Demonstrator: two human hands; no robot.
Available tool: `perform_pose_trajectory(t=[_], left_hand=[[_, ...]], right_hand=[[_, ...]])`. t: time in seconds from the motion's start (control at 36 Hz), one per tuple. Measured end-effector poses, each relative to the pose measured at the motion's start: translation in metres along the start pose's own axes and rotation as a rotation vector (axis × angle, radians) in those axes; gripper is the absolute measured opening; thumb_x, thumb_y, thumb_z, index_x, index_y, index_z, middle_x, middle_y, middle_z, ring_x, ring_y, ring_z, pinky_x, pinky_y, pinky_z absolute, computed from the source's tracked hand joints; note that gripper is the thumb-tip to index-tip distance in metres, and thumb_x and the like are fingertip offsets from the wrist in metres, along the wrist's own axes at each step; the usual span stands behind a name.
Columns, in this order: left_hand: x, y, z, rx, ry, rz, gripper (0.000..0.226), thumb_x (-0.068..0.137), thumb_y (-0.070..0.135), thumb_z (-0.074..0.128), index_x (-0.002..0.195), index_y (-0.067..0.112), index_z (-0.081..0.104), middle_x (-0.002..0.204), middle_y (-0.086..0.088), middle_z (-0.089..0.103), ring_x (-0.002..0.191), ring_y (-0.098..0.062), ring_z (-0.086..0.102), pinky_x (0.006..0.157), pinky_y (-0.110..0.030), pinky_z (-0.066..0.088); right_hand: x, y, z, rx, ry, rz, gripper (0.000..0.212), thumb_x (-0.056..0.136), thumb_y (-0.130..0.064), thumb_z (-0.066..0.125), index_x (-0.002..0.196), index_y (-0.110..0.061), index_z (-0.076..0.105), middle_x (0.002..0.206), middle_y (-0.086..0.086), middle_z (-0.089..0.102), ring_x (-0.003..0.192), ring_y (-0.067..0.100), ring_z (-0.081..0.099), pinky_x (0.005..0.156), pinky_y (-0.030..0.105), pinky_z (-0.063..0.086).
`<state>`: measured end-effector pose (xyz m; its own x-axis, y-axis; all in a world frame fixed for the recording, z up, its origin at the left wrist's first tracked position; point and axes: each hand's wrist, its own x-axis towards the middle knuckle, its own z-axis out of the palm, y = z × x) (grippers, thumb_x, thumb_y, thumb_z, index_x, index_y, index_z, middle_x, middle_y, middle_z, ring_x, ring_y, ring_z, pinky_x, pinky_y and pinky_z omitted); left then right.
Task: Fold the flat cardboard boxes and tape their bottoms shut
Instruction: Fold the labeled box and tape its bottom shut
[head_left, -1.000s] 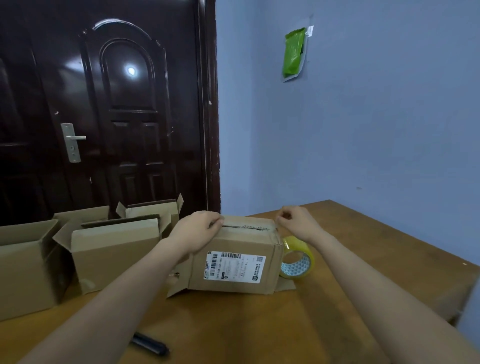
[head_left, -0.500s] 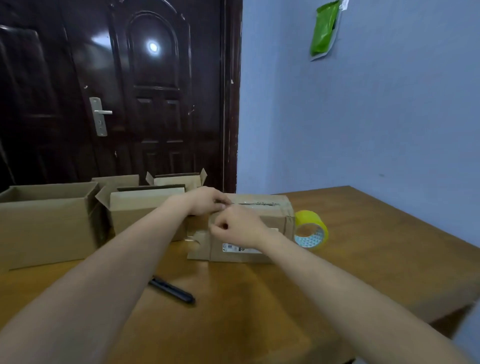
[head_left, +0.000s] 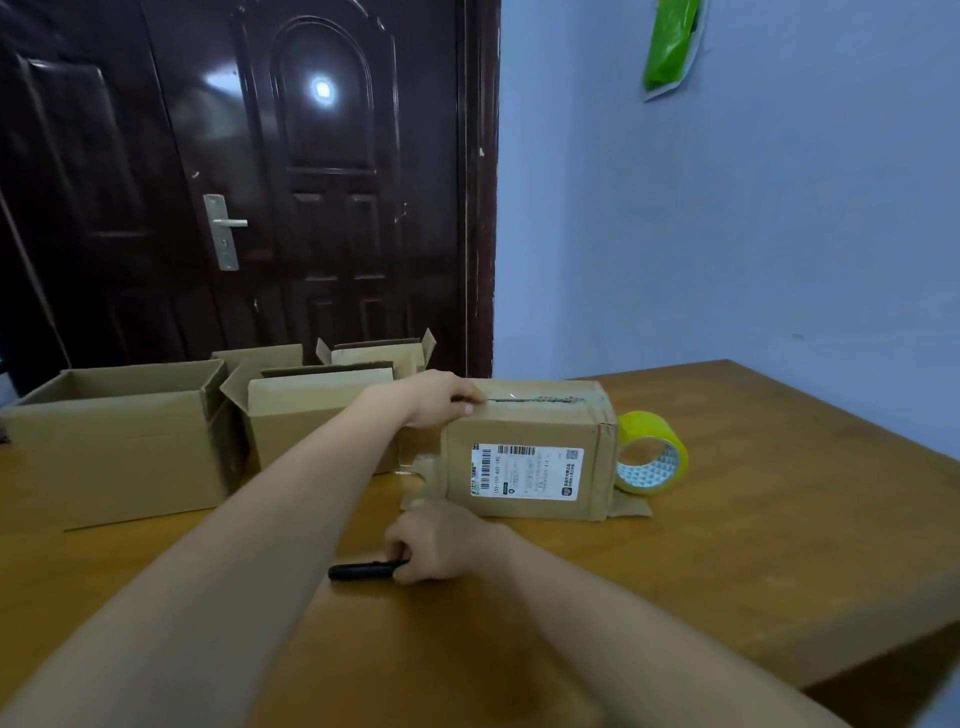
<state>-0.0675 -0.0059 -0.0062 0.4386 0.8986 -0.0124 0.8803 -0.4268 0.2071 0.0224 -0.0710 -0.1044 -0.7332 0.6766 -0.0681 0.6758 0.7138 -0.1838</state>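
Note:
A small cardboard box (head_left: 524, 467) with a white shipping label stands upside down on the wooden table (head_left: 753, 519), a strip of tape along its top seam. My left hand (head_left: 441, 397) rests on the box's top left edge, fingers curled over it. My right hand (head_left: 439, 545) is down on the table in front of the box, its fingers closed round the end of a black cutter (head_left: 363, 570). A yellow tape roll (head_left: 652, 453) stands on edge just right of the box.
Three folded open-topped boxes stand at the left and back: a large one (head_left: 119, 441), a middle one (head_left: 311, 410) and a small one (head_left: 379, 353). A dark door (head_left: 260, 182) is behind them. The table's right edge drops off at lower right.
My right hand left the box's top, came down to the table and took hold of the black cutter. My left hand stayed on the box. The camera tilted down.

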Motion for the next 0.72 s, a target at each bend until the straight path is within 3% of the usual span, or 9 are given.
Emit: perform_pose_trajectory(t=[0.14, 0.28, 0.36, 0.42, 0.53, 0.64, 0.72], left_hand=[[0.002, -0.001, -0.002, 0.033, -0.014, -0.008, 0.038, 0.099, 0.022, 0.046, 0.136, 0.025, 0.05, 0.143, 0.003, 0.047, 0.133, -0.018, 0.04, 0.111, -0.035, 0.029], [0.008, 0.007, -0.01, 0.031, -0.021, -0.033, 0.034, 0.096, 0.021, 0.051, 0.129, 0.026, 0.057, 0.132, 0.004, 0.056, 0.121, -0.015, 0.05, 0.101, -0.03, 0.038], [0.014, 0.013, -0.013, 0.045, -0.014, -0.055, 0.026, 0.094, 0.026, 0.053, 0.117, 0.027, 0.064, 0.116, 0.006, 0.062, 0.107, -0.013, 0.056, 0.089, -0.027, 0.043], [0.018, 0.018, -0.014, 0.083, 0.001, -0.077, 0.023, 0.094, 0.036, 0.051, 0.108, 0.026, 0.067, 0.103, 0.007, 0.064, 0.097, -0.013, 0.059, 0.082, -0.028, 0.046], [0.027, 0.038, -0.011, 0.241, 0.066, -0.123, 0.045, 0.095, 0.055, 0.038, 0.102, 0.02, 0.065, 0.099, 0.0, 0.065, 0.093, -0.021, 0.06, 0.081, -0.034, 0.049], [0.036, 0.062, -0.001, 0.423, 0.133, -0.127, 0.062, 0.095, 0.06, 0.015, 0.113, 0.019, 0.058, 0.104, -0.004, 0.063, 0.096, -0.026, 0.059, 0.074, -0.035, 0.044], [0.047, 0.075, 0.009, 0.571, 0.129, -0.175, 0.084, 0.085, 0.068, -0.001, 0.109, 0.019, 0.062, 0.091, -0.002, 0.062, 0.083, -0.025, 0.057, 0.077, -0.039, 0.046]], right_hand=[[-0.029, 0.011, -0.01, 0.236, -0.067, 0.059, 0.024, 0.089, -0.022, 0.06, 0.111, -0.014, 0.063, 0.099, -0.001, 0.059, 0.088, 0.015, 0.054, 0.074, 0.025, 0.042], [-0.074, 0.038, -0.032, 0.696, 0.063, 0.181, 0.014, 0.09, -0.009, 0.056, 0.099, -0.017, 0.063, 0.095, -0.002, 0.06, 0.088, 0.017, 0.06, 0.078, 0.028, 0.052], [-0.097, 0.058, -0.035, 1.081, 0.277, 0.162, 0.021, 0.088, -0.002, 0.053, 0.091, -0.021, 0.063, 0.091, 0.0, 0.063, 0.083, 0.015, 0.063, 0.072, 0.025, 0.053], [-0.109, 0.07, -0.037, 1.355, 0.466, 0.085, 0.009, 0.082, -0.007, 0.057, 0.085, -0.015, 0.062, 0.075, 0.001, 0.059, 0.06, 0.009, 0.057, 0.057, 0.019, 0.046], [-0.123, 0.09, -0.046, 1.674, 0.84, -0.018, 0.009, 0.081, -0.008, 0.061, 0.09, -0.008, 0.062, 0.049, -0.003, 0.039, 0.039, 0.009, 0.038, 0.04, 0.016, 0.034], [-0.14, 0.106, -0.052, 1.779, 1.06, -0.093, 0.018, 0.085, -0.008, 0.051, 0.099, -0.008, 0.063, 0.052, 0.001, 0.042, 0.044, 0.012, 0.045, 0.044, 0.02, 0.044], [-0.149, 0.122, -0.047, 1.706, 1.133, -0.11, 0.021, 0.074, -0.02, 0.072, 0.093, -0.012, 0.066, 0.066, 0.006, 0.056, 0.059, 0.017, 0.058, 0.056, 0.025, 0.053]])
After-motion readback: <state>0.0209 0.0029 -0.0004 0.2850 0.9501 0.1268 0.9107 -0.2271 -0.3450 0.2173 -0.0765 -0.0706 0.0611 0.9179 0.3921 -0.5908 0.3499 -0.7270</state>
